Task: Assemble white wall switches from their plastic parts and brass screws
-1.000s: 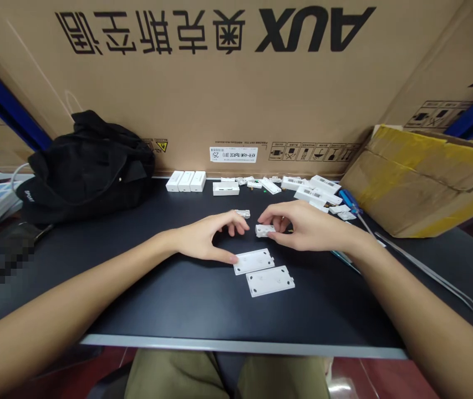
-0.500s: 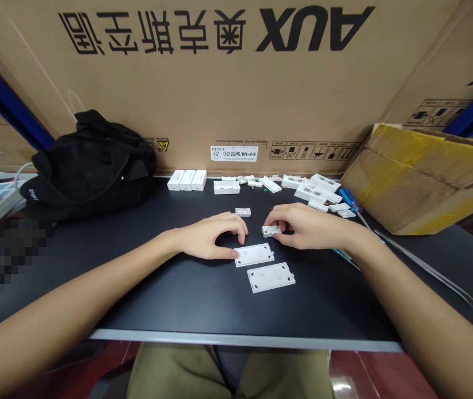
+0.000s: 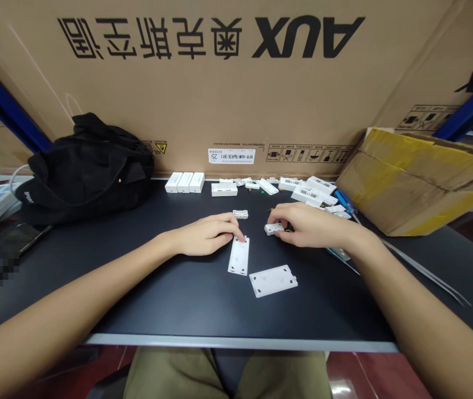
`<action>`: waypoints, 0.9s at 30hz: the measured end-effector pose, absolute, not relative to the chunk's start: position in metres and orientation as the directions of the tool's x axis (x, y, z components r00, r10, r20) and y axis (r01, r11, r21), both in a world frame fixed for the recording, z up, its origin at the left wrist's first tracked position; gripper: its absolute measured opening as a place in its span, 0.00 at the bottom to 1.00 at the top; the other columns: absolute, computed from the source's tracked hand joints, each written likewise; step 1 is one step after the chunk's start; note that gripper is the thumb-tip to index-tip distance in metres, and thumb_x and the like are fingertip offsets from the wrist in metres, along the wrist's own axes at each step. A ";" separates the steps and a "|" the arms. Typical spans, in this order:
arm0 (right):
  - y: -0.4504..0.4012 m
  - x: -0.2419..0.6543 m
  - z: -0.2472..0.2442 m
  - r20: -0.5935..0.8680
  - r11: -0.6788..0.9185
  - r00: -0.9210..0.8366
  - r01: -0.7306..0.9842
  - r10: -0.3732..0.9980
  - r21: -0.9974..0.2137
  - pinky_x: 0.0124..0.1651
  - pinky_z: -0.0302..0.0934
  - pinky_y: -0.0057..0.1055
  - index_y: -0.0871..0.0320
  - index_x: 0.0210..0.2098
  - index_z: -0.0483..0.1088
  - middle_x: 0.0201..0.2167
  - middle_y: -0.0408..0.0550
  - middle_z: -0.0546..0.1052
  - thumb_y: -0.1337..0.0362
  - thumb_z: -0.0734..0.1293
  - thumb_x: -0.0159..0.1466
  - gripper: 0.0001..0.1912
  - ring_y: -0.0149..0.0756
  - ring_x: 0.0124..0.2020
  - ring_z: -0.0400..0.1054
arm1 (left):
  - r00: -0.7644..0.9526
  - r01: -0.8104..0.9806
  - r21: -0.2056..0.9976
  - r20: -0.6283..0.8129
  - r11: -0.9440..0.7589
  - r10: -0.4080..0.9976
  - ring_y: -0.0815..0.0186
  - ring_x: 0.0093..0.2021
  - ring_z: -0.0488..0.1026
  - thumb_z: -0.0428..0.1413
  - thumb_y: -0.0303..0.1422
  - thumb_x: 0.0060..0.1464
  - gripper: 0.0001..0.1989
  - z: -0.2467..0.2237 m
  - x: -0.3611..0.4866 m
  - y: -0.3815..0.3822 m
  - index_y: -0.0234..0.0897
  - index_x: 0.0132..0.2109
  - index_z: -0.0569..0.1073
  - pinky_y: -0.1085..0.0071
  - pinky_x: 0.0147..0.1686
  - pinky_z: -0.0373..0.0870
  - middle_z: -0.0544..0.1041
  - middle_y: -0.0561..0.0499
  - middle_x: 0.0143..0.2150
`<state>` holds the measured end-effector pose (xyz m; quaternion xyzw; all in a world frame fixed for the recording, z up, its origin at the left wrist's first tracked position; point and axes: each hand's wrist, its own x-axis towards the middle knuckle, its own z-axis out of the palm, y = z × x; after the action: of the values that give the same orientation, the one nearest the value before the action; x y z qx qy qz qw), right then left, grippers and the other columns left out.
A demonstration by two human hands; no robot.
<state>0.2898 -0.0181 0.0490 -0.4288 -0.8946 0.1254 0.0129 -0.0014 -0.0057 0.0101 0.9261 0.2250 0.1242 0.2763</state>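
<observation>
Lying nearest on the black workbench (image 3: 169, 302), a flat white plastic plate (image 3: 273, 280) sits at a slant, just beside a second plate (image 3: 238, 256) turned lengthwise — both look light and stiff, and thin enough that their edges seem the place to take hold. The left hand (image 3: 207, 235) rests half-curled and open, its fingertips touching the second plate's far end. The right hand (image 3: 309, 226) is closed loosely around a small white plastic block (image 3: 273, 229), seemingly pinched between thumb and fingers — a part that small could slip, so its sides look the best hold. Just beyond lies a small white clip-like piece (image 3: 240, 214), untouched. Farther off, white parts (image 3: 298, 184) and three white boxes (image 3: 184, 182) line the back edge, near a black bag (image 3: 90, 172), a blue-handled screwdriver (image 3: 345, 200) and cardboard cartons (image 3: 419, 185).
</observation>
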 end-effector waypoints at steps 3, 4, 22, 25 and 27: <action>-0.020 0.287 0.054 -0.084 0.577 -0.613 0.775 0.786 -0.258 0.38 0.61 0.32 0.57 0.42 0.77 0.39 0.49 0.80 0.61 0.66 0.65 0.10 0.39 0.36 0.72 | 0.856 0.372 0.534 0.119 -0.760 0.503 0.63 0.51 0.74 0.51 0.31 0.69 0.14 0.007 -0.003 -0.004 0.40 0.56 0.77 0.67 0.54 0.69 0.74 0.47 0.51; -0.020 0.287 0.055 -0.073 0.574 -0.610 0.774 0.789 -0.268 0.36 0.60 0.32 0.57 0.41 0.77 0.38 0.49 0.80 0.60 0.66 0.65 0.10 0.38 0.34 0.72 | 0.850 0.384 0.523 0.121 -0.761 0.512 0.63 0.50 0.74 0.53 0.32 0.68 0.13 0.006 -0.003 -0.004 0.41 0.55 0.77 0.67 0.53 0.70 0.75 0.47 0.51; -0.032 0.258 0.048 0.040 0.641 -0.694 0.639 0.719 -0.426 0.34 0.58 0.29 0.60 0.43 0.80 0.31 0.45 0.79 0.62 0.71 0.63 0.10 0.32 0.30 0.69 | 0.767 0.431 0.540 0.202 -0.723 0.609 0.68 0.38 0.72 0.65 0.49 0.58 0.15 -0.003 0.000 -0.001 0.42 0.41 0.80 0.72 0.38 0.67 0.77 0.52 0.45; -0.031 0.258 0.045 0.050 0.636 -0.694 0.627 0.719 -0.449 0.34 0.58 0.28 0.59 0.43 0.80 0.31 0.45 0.79 0.62 0.70 0.64 0.10 0.32 0.30 0.69 | 0.765 0.443 0.537 0.191 -0.718 0.615 0.67 0.39 0.73 0.64 0.49 0.58 0.15 -0.002 0.001 -0.002 0.43 0.42 0.81 0.71 0.40 0.67 0.77 0.53 0.46; -0.030 0.258 0.044 0.071 0.634 -0.693 0.608 0.718 -0.478 0.33 0.58 0.28 0.59 0.43 0.80 0.29 0.44 0.78 0.61 0.70 0.65 0.11 0.31 0.28 0.68 | 0.768 0.445 0.534 0.185 -0.719 0.613 0.67 0.40 0.73 0.64 0.49 0.59 0.14 -0.001 0.001 -0.002 0.44 0.41 0.81 0.71 0.42 0.68 0.77 0.53 0.47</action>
<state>0.2575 -0.0297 0.0438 -0.3703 -0.8948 0.2139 0.1282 0.0009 -0.0021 -0.0014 0.9100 0.2907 0.1771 0.2369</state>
